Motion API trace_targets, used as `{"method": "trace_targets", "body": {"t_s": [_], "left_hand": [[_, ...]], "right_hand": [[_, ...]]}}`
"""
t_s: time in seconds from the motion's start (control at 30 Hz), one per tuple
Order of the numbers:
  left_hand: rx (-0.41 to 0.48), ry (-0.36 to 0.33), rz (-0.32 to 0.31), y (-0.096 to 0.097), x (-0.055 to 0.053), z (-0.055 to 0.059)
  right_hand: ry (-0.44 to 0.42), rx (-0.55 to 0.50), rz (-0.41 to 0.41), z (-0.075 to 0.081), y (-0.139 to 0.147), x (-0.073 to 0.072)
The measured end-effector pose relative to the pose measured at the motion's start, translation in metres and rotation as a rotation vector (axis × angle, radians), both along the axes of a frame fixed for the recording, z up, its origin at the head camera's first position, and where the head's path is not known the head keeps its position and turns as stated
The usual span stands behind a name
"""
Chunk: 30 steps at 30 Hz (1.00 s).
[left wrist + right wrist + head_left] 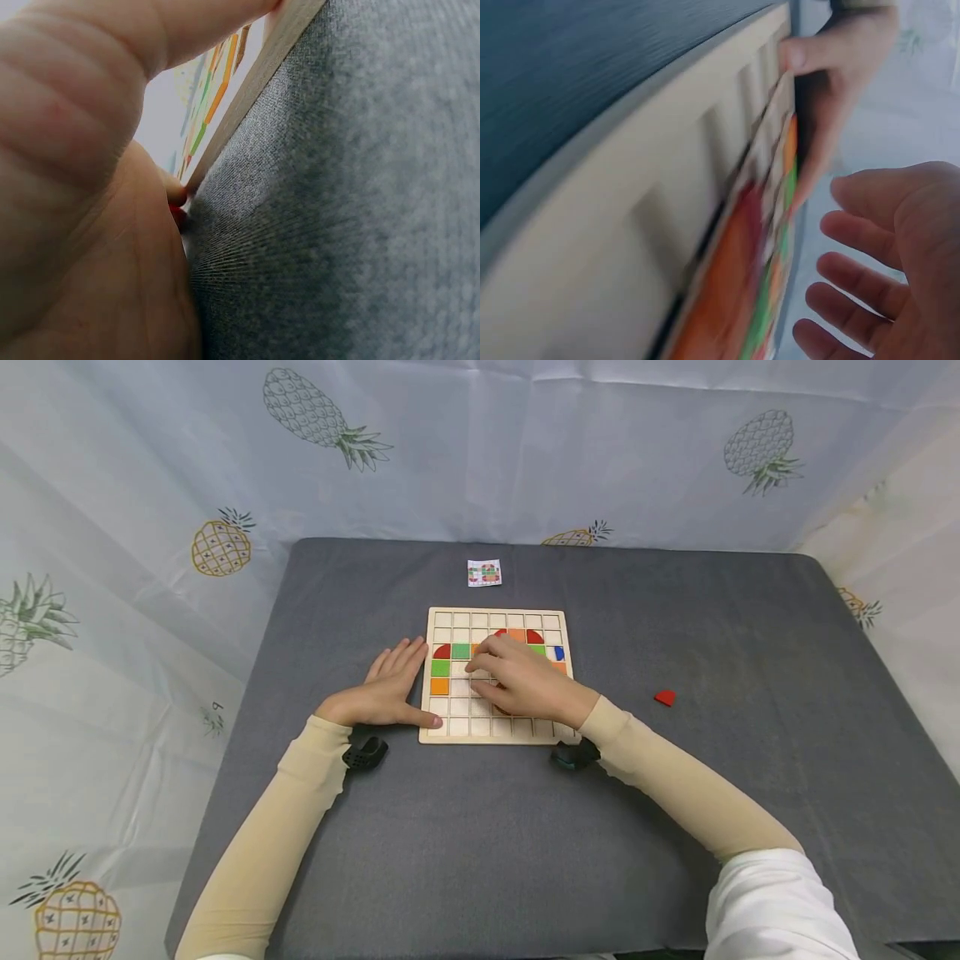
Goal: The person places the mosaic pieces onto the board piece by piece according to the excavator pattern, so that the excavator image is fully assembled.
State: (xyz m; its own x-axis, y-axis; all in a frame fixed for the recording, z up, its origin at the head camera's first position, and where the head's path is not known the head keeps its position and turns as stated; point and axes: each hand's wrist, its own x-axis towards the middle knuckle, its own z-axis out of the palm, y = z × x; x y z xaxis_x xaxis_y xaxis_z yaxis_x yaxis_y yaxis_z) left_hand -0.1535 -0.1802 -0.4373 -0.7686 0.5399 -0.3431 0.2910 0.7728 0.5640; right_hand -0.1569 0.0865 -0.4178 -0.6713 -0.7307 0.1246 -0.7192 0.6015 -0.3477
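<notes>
A square wooden grid board (458, 727) lies on the table with coloured tiles in some of its cells, among them a green tile (440, 668), an orange tile (439, 687) and a blue piece (558, 653). My left hand (386, 689) rests at the board's left side, thumb on its near left corner, fingers spread along the edge. Over the board's middle hovers my right hand (532, 677), covering several cells. In the right wrist view the right hand (922, 255) has loosely bent, separated fingers, and nothing shows between them.
A small printed card (483, 572) with a coloured pattern lies beyond the board. One loose red piece (665, 697) sits on the grey tablecloth (750, 760) to the right. A pineapple-print curtain (480, 460) hangs behind the table.
</notes>
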Motion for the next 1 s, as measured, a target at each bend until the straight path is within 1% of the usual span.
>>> {"method": "trace_targets", "body": {"t_s": [0.1, 0.2, 0.37, 0.47, 0.53, 0.6, 0.77, 0.9, 1.0], "left_hand": [[-0.006, -0.003, 0.004, 0.002, 0.000, 0.001], [-0.006, -0.006, 0.006, 0.003, 0.000, 0.002], [-0.009, -0.005, 0.010, 0.004, 0.001, 0.003], [-0.011, -0.002, 0.011, 0.004, 0.001, 0.002], [-0.010, -0.002, 0.012, 0.004, 0.001, 0.001], [-0.008, -0.001, 0.015, 0.003, 0.001, -0.001], [-0.007, 0.000, 0.019, 0.004, 0.002, -0.001], [-0.004, 0.001, 0.015, 0.004, 0.001, -0.001], [-0.001, 0.001, 0.017, 0.004, 0.002, -0.001]], "right_hand": [[0.028, -0.018, -0.027, -0.004, 0.021, 0.001], [0.028, -0.040, -0.073, -0.004, 0.044, 0.003], [0.016, -0.061, -0.197, -0.002, 0.081, 0.008], [-0.001, -0.055, -0.257, -0.004, 0.104, 0.011], [-0.049, -0.031, -0.283, -0.004, 0.119, 0.013], [-0.118, 0.006, -0.301, -0.001, 0.133, 0.015], [-0.325, 0.121, -0.387, 0.014, 0.163, 0.022], [-0.474, 0.226, -0.457, 0.023, 0.178, 0.031], [-0.546, 0.291, -0.463, 0.028, 0.183, 0.038]]}}
